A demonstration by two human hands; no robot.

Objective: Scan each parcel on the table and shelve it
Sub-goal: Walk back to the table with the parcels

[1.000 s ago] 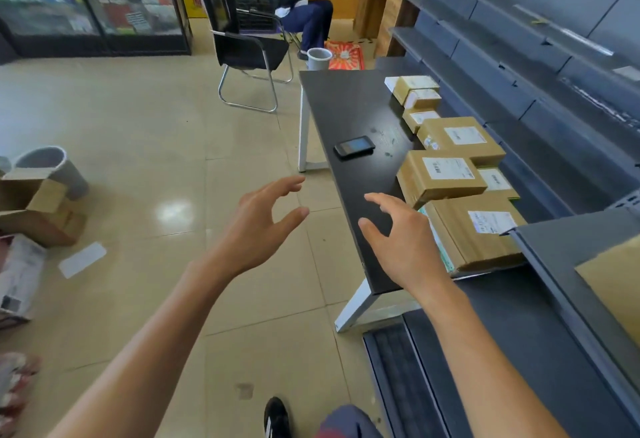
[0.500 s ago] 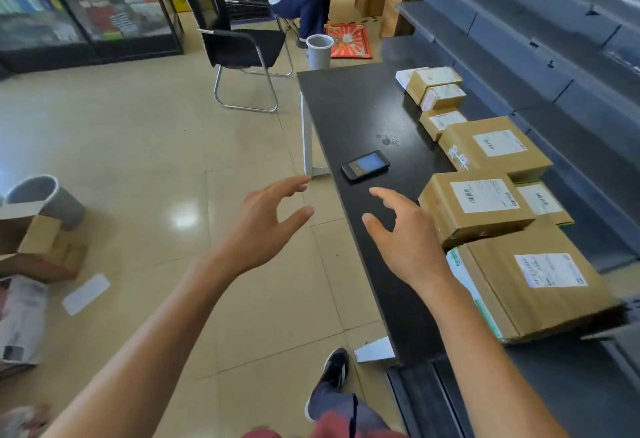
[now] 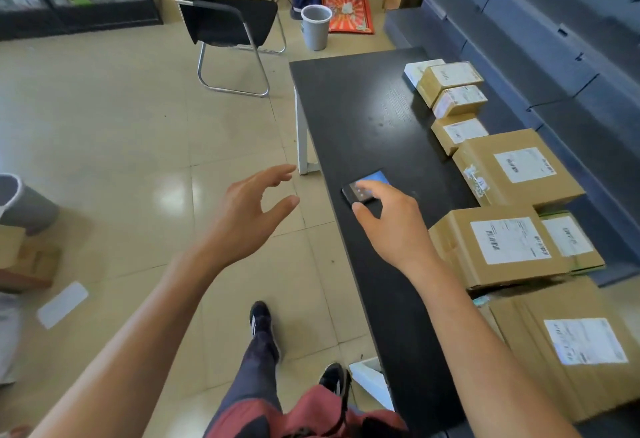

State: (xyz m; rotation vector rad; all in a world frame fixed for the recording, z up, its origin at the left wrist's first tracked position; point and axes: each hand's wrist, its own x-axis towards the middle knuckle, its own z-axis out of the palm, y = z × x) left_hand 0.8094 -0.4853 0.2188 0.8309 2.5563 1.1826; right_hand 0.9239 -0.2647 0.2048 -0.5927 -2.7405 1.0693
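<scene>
Scanner [image 3: 363, 187] perhaps diagonal under right hand [image 3: 394, 226]

Right hand [image 3: 391, 226] moves forward from the near bench [image 3: 349, 115] edge and now sits over the phone [image 3: 363, 188], fingers [image 3: 372, 190] on its near end; before it hung short of it. Left hand [image 3: 249, 216] stays spread but drifts forward over the floor. Person steps closer: a shoe [image 3: 261, 316] and leg now show below, and the parcels [image 3: 498, 247] sit closer.

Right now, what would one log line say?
right hand: fingers on handheld scanner | left hand: open, empty | parcels: on table, none shelved
</scene>
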